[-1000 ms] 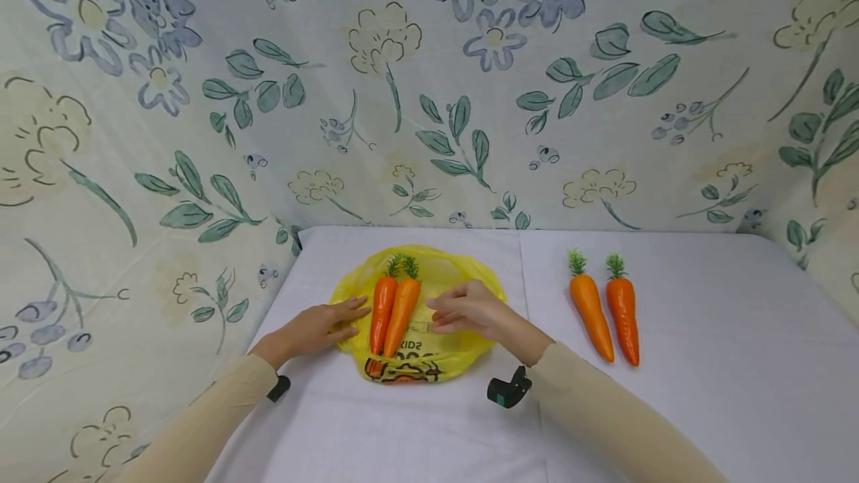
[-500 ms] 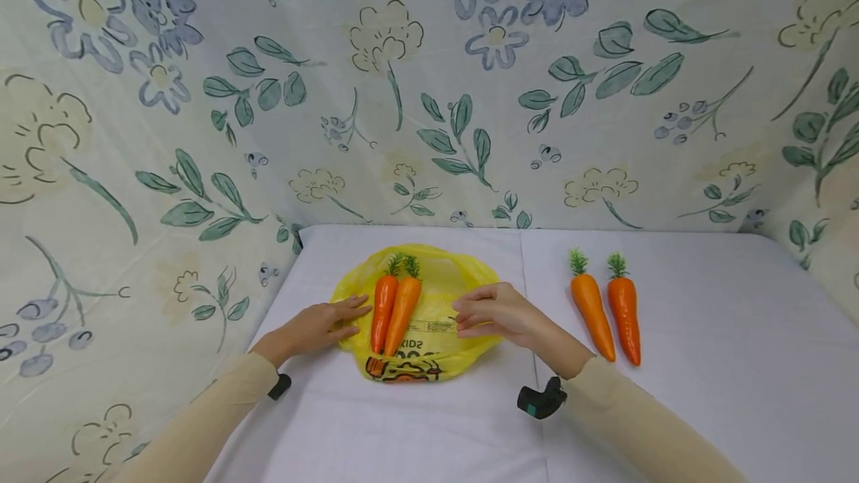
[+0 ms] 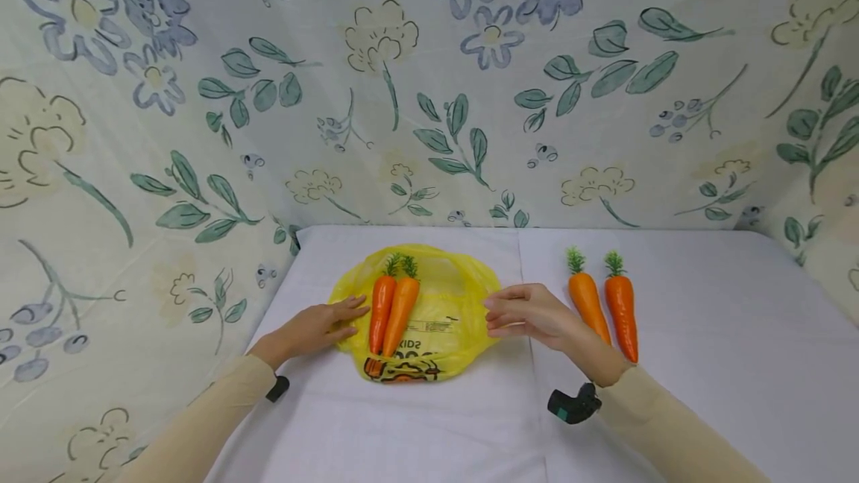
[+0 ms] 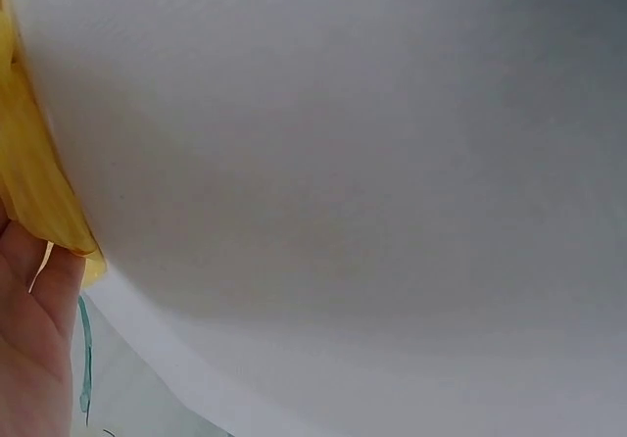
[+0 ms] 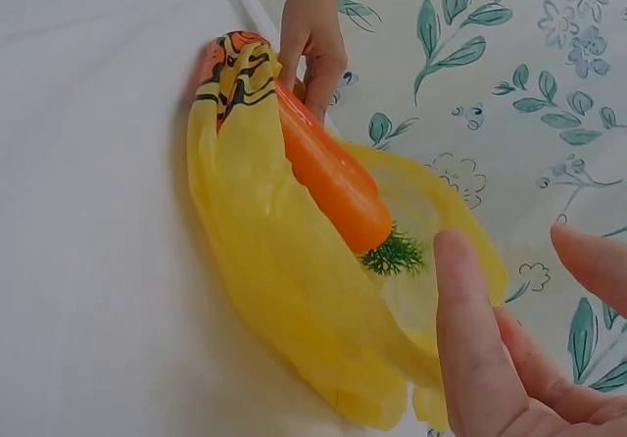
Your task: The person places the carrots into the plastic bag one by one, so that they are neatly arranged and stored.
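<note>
A yellow plastic bag [image 3: 463,282] lies spread with its mouth open on the white cloth. Inside it, side by side with their green tops away from me, are two carrots: a red-orange one [image 3: 381,315] and an orange one [image 3: 404,311]. My left hand [image 3: 318,328] rests with fingers extended on the bag's left edge, also seen touching the yellow film in the left wrist view. Over the bag's right edge hovers my right hand [image 3: 537,317], holding nothing; its thumb and fingers stand apart in the right wrist view.
Two more carrots, one orange [image 3: 585,297] and one red-orange [image 3: 622,311], lie on the white cloth [image 3: 725,364] right of the bag, partly behind my right hand and forearm. A flower-patterned curtain [image 3: 429,95] rises behind the table and along its left side.
My right hand has moved to the right, from over the middle of the bag to its right edge. The left hand and the carrots have stayed in place.
</note>
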`<state>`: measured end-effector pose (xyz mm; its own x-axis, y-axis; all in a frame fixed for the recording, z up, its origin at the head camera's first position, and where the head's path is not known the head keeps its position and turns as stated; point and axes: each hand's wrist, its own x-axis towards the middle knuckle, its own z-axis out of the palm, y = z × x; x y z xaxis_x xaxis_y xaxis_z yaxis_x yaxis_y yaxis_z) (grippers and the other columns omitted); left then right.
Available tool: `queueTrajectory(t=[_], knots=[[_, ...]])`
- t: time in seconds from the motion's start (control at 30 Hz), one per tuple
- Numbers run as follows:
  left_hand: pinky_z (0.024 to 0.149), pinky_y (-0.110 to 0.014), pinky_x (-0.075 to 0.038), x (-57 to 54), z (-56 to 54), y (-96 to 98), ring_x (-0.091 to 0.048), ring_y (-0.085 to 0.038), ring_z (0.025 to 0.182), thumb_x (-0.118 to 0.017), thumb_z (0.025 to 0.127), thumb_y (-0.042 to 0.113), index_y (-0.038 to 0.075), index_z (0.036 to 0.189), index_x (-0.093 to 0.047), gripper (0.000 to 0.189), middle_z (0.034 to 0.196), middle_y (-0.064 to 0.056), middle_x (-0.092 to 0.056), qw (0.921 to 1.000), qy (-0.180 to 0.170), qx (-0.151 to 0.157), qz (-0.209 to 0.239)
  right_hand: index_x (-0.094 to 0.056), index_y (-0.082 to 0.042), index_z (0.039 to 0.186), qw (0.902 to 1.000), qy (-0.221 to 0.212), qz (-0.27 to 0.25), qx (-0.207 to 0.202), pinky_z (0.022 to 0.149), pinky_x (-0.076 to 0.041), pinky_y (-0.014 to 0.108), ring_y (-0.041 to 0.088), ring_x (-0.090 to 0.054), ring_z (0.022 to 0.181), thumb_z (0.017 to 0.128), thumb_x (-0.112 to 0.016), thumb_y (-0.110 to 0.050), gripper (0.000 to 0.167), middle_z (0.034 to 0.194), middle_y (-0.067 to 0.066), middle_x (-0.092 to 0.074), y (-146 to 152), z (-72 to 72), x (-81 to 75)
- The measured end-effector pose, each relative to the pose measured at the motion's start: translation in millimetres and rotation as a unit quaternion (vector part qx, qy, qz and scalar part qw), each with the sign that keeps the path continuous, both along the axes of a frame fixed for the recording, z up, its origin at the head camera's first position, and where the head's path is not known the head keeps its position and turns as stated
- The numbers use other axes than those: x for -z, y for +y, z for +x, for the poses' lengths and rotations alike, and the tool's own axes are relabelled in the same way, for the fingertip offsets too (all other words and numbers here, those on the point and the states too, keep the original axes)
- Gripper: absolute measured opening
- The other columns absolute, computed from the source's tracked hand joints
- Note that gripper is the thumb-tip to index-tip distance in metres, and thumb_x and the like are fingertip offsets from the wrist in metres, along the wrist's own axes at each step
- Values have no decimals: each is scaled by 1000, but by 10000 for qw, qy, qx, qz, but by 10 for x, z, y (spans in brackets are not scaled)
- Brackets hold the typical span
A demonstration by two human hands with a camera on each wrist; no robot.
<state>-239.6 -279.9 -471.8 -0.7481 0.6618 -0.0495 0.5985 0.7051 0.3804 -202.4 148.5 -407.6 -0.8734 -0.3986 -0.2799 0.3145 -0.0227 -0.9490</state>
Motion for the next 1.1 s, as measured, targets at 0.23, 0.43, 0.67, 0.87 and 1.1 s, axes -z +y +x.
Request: queueTrajectory(t=[0.23, 0.43, 0.67, 0.87, 1.1], knots=[[111, -55, -33, 10, -1, -14, -35, -32, 143, -57, 103, 33, 10, 147, -51, 50, 157, -10, -37, 9998, 178, 50, 45, -50, 18, 128, 9997, 39, 118, 223, 83, -58, 41, 27, -71, 90, 97, -68, -13, 48, 100, 20, -69, 193, 11, -36], [113, -53, -32, 3, -9, -18, -33, -29, 144, -57, 103, 35, 13, 148, -50, 51, 158, -7, -35, 10000, 55, -43, -19, -45, 17, 133, 9987, -38, 246, 442, 83, -58, 41, 27, -71, 91, 97, -67, -15, 53, 100, 18, -69, 360, 21, -61], [115, -49, -30, 25, -8, -22, -30, -25, 146, -56, 103, 36, 16, 148, -49, 50, 159, -3, -33, 9999, -91, -91, -59, -42, 16, 136, 9966, -74, 471, 671, 83, -58, 39, 27, -70, 91, 96, -69, -20, 60, 106, 22, -65, 564, 50, -30], [115, -49, -30, 25, -2, -21, -31, -24, 145, -57, 102, 36, 16, 149, -49, 50, 159, -2, -34, 9998, -80, -152, -71, -42, 16, 136, 9953, -235, 397, 851, 83, -58, 39, 31, -71, 95, 96, -70, -19, 60, 103, 19, -66, 695, 51, 8], [115, -49, -31, 27, -10, -13, -31, -24, 146, -56, 103, 37, 18, 149, -48, 51, 159, -1, -33, 9998, -62, -144, -114, -45, 16, 129, 9968, -85, 50, 793, 84, -57, 38, 26, -72, 92, 99, -64, -12, 46, 103, 16, -64, 970, 50, -13]])
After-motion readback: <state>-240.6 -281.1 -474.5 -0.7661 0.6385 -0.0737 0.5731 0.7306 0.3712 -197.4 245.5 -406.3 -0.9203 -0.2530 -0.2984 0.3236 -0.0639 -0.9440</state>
